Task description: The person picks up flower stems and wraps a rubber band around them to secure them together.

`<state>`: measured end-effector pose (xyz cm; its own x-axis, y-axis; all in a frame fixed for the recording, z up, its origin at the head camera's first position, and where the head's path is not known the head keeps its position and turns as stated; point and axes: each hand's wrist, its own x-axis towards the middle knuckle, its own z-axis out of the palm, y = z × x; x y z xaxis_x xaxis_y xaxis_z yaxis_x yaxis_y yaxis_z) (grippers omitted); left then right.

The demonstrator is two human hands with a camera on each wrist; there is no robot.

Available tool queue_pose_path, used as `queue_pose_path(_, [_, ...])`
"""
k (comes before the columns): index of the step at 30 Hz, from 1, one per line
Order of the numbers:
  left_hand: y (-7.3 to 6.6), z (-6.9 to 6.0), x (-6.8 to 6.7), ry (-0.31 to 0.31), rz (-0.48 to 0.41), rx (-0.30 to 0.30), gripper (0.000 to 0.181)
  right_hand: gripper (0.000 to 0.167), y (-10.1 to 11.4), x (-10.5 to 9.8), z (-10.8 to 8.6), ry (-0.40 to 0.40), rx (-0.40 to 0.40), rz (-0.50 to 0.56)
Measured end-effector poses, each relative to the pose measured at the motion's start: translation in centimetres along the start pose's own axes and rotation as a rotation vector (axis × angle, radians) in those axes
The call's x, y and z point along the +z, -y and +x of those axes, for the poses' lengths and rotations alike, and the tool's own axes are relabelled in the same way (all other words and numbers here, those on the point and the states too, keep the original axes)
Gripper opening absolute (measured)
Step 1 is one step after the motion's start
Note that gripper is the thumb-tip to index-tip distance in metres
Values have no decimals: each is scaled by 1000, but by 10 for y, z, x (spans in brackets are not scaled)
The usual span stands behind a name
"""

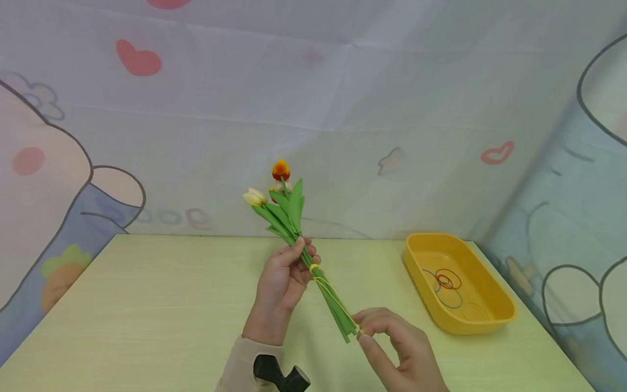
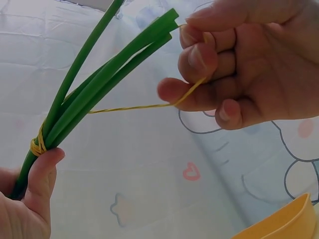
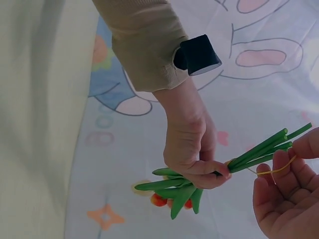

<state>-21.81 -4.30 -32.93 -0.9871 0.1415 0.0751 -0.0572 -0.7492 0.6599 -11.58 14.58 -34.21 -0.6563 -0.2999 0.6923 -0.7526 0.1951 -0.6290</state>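
My left hand [image 1: 281, 277] grips a small bunch of artificial tulips around the stems, just below the green leaves [image 1: 294, 204]. The bunch tilts, with a white tulip [image 1: 255, 197] and an orange-red tulip [image 1: 281, 170] at the upper left. A yellow rubber band [image 2: 38, 144] is wound around the stems beside the left thumb. From there a loop of it stretches along the stems [image 2: 107, 79] to my right hand [image 1: 397, 343]. Thumb and fingers of that hand pinch the loop near the cut stem ends. Part of the loop passes over its fingers in the left wrist view.
A yellow plastic tray [image 1: 509, 314] stands at the right of the pale table [image 1: 171, 305]. Several coloured rubber bands [image 1: 448, 280] lie in it. Behind the table hangs a printed cloth [image 1: 343, 98] with hearts and cartoon figures.
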Motion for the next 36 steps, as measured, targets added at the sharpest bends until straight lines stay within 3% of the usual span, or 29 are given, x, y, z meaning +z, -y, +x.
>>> queue_pose_path(6, [3, 2, 1, -29, -4, -32, 28, 33, -2, 2, -1, -25, -45, -84])
queue_pose_path(13, [3, 2, 2, -50, -28, -55, 28, 31, -4, 5, -2, -27, -71, -107])
queue_pose_path(16, [2, 1, 2, -34, -44, -72, 29, 33, -10, 6, -1, -27, -124, -99])
queue_pose_path(20, [2, -1, 3, 57, -22, -86, 31, 34, -21, 6, 0, -24, -195, 13])
queue_pose_path(25, [5, -5, 5, 190, 20, -93, 34, 20, -29, 6, 2, -14, -208, 187])
queue_pose_path(28, [7, -7, 6, 225, 39, -100, 33, 14, -31, 6, 3, -19, -191, 227])
queue_pose_path(32, [10, -7, 7, 275, 69, -105, 32, 18, -33, 5, 4, -25, -187, 256])
queue_pose_path(36, [15, -8, 8, 372, 123, -128, 30, 21, -35, 5, 4, -29, -193, 261])
